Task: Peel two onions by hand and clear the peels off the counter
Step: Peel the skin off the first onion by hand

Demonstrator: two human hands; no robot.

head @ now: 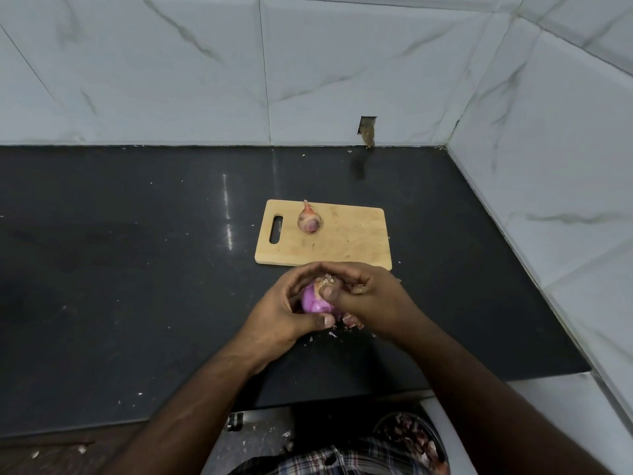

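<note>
One onion [317, 301] is being held between both hands just in front of the cutting board [342, 241]. It is being cupped by the left hand [284, 313], while its dry tip skin is being pinched by the right hand [370, 299]. A second onion [309, 221] is lying on the board, tip pointing away. Peels [352, 323] are lying below. Two onions are counted.
</note>
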